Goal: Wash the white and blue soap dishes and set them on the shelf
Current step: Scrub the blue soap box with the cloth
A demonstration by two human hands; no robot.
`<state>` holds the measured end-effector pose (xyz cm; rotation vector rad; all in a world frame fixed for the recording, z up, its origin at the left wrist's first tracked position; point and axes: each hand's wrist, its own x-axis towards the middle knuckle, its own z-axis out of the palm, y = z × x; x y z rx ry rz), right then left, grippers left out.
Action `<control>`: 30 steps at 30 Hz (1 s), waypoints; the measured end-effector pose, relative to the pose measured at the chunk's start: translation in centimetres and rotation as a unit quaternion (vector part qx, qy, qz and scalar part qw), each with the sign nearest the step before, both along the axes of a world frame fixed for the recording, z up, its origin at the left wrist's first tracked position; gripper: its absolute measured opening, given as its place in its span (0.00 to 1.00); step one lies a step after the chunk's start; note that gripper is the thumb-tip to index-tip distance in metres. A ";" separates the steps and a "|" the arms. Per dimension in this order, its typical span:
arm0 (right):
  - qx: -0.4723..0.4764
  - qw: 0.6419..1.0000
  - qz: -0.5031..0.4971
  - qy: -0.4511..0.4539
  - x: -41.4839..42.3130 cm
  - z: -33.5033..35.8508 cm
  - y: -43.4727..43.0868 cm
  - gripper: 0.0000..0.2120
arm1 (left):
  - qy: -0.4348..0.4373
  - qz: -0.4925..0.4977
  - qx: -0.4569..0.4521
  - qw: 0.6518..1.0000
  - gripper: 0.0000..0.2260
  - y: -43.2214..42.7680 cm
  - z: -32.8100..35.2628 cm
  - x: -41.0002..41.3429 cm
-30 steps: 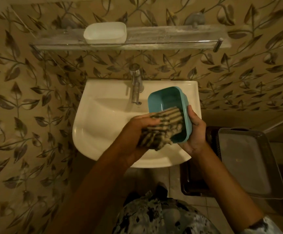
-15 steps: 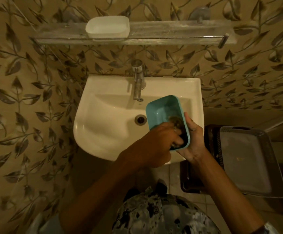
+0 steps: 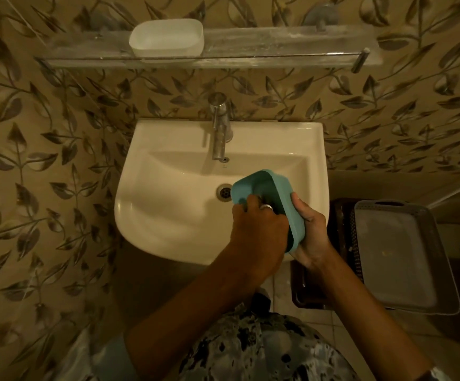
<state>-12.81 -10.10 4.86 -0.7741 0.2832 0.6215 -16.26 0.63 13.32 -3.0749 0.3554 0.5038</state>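
Blue dish (image 3: 278, 185) tilted; white dish (image 3: 166, 37) shelved

Sink (image 3: 168, 213): plain cream-white. Tap (image 3: 220, 138) on it: silver. Blue dish (image 3: 281, 185) over it: plain teal. White dish (image 3: 167, 37) above it: plain, milky. Wall (image 3: 45, 160) behind it: tan, grey-brown leaf-and-vine print. Tray (image 3: 396, 257) right of it: grey. Shirt (image 3: 251, 353) before it: pale blue, black-and-white mottling.

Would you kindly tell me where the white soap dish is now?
In the head view the white soap dish sits on the left part of the wall shelf, above the tap and sink.
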 end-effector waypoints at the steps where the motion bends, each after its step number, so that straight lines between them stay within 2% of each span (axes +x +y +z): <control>1: 0.000 1.000 -0.010 0.003 0.0 -0.2 -0.1 0.28 | 0.026 -0.008 -0.030 0.999 0.13 -0.2 -0.1 -0.3; 4: 0.004 1.000 -0.015 -0.001 -0.2 -0.6 -0.8 0.28 | 0.128 -0.025 -0.157 0.979 0.13 0.4 0.0 -0.3; 6: 0.002 1.000 -0.006 -0.008 -0.5 -1.0 -1.1 0.27 | 0.205 -0.025 -0.232 0.951 0.12 1.5 0.0 0.4; 9: 0.017 1.000 -0.015 -0.001 -0.6 -1.3 -1.4 0.24 | 0.307 0.047 -0.404 0.861 0.15 2.8 0.4 1.2; 13: 0.008 1.000 -0.023 -0.016 0.1 -0.5 -1.5 0.23 | 0.274 0.174 -0.540 0.777 0.19 2.6 0.1 0.9; 16: 0.008 0.999 -0.041 -0.019 0.8 0.0 -1.3 0.23 | 0.242 0.251 -0.646 0.679 0.19 3.3 0.4 0.4; 18: -0.011 0.997 -0.071 -0.019 1.2 0.3 -1.0 0.25 | 0.192 0.286 -0.690 0.636 0.19 4.4 0.9 -0.2; 19: -0.024 0.996 -0.084 -0.024 1.2 0.5 -0.8 0.27 | 0.148 0.298 -0.697 0.635 0.19 4.7 1.1 -0.6; 21: -0.058 0.992 -0.097 -0.056 1.3 0.7 -0.1 0.27 | 0.037 0.297 -0.683 0.666 0.20 4.3 1.2 -1.9; 24: -0.100 0.983 -0.112 -0.107 1.0 1.0 1.3 0.26 | -0.096 0.236 -0.596 0.762 0.21 1.4 0.1 -4.2; 26: -0.115 0.978 -0.116 -0.130 0.6 1.2 2.0 0.27 | -0.137 0.206 -0.509 0.825 0.23 -0.6 -1.1 -5.1; 27: -0.125 0.975 -0.116 -0.142 0.4 1.3 2.4 0.27 | -0.154 0.206 -0.473 0.843 0.23 -1.1 -1.6 -5.3; 30: -0.145 0.970 -0.101 -0.169 0.2 1.7 2.9 0.28 | -0.206 0.225 -0.390 0.869 0.22 -1.3 -1.9 -4.6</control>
